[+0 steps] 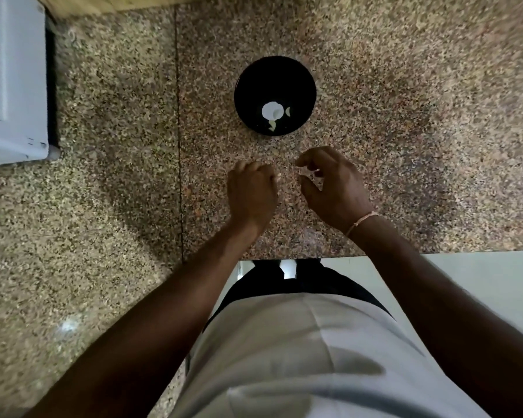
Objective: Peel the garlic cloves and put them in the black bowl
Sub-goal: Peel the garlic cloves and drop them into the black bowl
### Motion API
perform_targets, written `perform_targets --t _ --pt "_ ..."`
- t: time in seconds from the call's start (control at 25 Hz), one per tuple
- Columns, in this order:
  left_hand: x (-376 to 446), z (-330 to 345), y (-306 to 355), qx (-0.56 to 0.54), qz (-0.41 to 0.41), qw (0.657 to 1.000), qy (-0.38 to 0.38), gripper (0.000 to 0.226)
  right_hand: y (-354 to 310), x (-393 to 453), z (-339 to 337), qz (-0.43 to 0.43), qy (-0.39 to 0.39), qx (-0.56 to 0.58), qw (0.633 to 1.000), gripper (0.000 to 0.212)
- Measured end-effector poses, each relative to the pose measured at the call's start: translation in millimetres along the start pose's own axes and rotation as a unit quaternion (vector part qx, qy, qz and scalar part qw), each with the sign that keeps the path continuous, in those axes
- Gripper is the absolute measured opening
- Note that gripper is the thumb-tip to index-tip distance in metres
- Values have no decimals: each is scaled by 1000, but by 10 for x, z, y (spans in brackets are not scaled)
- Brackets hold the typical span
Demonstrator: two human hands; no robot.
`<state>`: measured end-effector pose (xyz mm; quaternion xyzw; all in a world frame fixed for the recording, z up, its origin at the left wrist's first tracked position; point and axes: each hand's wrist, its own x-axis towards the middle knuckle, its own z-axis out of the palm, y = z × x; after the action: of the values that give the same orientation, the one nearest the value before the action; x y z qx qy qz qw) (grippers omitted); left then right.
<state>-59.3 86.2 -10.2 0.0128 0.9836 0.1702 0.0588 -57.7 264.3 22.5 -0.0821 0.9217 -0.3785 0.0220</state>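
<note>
Both hands hover side by side over the speckled counter [103,146], left hand [251,194] curled on a barely visible clove, right hand [332,182] loosely hooked, near the black bowl [248,86] holding garlic [273,111] — light, papery, slippery stuff, best pinched at the tip.

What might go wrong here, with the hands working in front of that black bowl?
The left hand pinches something small and pale; if it slips, it could get lost on the speckled counter. Bits of skin seem to lie near the hands and would be easy to miss. The black bowl already holds a garlic bulb and loose pieces, so peeled and unpeeled could mix.
</note>
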Motion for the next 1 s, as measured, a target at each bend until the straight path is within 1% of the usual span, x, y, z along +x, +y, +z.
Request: perform_targets --t 0.08,0.16,0.28,0.36,0.48,0.56,0.64,0.72,0.8,0.88,1.0 --pt "-13 -86 53 -56 -7 998 28 16 -3 87 -19 -7 8 17 1000 25" --pt "40 -212 133 -98 -26 992 75 15 -13 229 -59 -10 21 24 999 25" --pt "257 -427 251 -103 -27 987 124 17 -50 489 -100 -18 35 21 999 26" --pt "474 -531 284 -101 -34 984 140 18 -86 685 -108 -30 42 21 998 26" --pt "706 -618 259 -113 -72 985 105 26 -135 897 -109 -34 50 -3 998 26" --pt "717 -635 174 -110 -41 989 88 27 -149 925 -101 -39 57 -8 998 25" --pt "599 -618 44 -114 -5 990 87 24 -144 862 -60 -46 57 2 997 24" --pt "393 -570 -71 -141 -9 986 85 20 -130 742 35 -46 41 15 998 23" --pt "171 -497 -182 -184 -49 979 69 18 -134 597 195 -45 15 20 999 23" --pt "-5 -423 -276 -216 -108 970 35 16 -141 455 366 -39 -21 22 999 23" --pt "-128 -272 -412 -236 -168 957 -16 16 -117 320 594 1 -74 -11 997 26"
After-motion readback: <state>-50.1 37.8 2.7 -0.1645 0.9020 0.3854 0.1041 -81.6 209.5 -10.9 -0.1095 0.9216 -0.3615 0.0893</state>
